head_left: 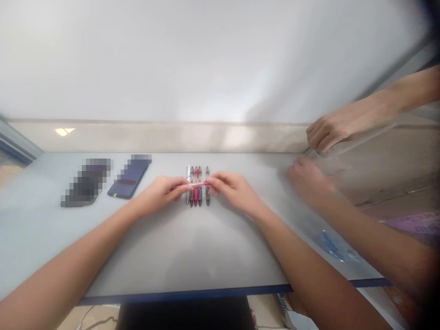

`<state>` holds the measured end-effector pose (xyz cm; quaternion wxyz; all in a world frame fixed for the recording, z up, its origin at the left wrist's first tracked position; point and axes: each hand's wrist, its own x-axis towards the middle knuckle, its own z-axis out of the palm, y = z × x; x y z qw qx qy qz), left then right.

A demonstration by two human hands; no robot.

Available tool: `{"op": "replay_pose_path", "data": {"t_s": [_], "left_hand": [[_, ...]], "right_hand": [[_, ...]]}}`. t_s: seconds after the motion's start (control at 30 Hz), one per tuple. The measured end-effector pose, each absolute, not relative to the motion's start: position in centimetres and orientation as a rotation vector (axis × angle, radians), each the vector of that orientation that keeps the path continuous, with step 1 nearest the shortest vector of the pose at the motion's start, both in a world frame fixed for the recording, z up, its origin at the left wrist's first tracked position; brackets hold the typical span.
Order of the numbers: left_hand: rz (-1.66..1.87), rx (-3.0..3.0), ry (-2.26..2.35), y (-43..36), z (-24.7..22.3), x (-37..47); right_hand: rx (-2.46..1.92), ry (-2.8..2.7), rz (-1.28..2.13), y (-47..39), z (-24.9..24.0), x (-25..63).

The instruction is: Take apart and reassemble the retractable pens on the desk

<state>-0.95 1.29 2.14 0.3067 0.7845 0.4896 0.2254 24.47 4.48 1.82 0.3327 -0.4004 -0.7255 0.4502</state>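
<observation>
Between my two hands a slim clear pen (196, 184) with a red end lies level, above a row of pens. My left hand (171, 189) pinches its left end. At the red end, the fingers of my right hand (225, 184) are closed on it. Under it, several pens stand side by side on the table, pointing away from me: a white pen (188, 197), dark grey ones and a red pen (195, 196). A grey pen (207, 196) lies a little apart on the right, close to my right fingertips.
Two phones lie at the left, a blurred dark one (85, 183) and a blue-screened phone (129, 178). On the right, another person's hands (326, 133) handle clear plastic. A blue-and-clear wrapper (332, 245) rests near the table's blue front edge (192, 295). A pale wall stands behind.
</observation>
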Motion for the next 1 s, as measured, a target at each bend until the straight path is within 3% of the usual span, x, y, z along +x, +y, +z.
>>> {"op": "replay_pose_path", "data": {"t_s": [0.4,0.77,1.0], "left_hand": [[0.548,1.717,1.112,1.1,2.5,-0.7],[0.328,1.416,0.738,1.4,2.8,-1.0],[0.495,1.704,1.028,1.4,1.7,-0.8]], "right_hand": [[-0.722,-1.327,1.679,4.2,0.6,23.7],[-0.591,-1.438,1.625,4.0,1.2,24.2],[-0.777,-1.344,1.476,4.4,1.5,24.3]]}}
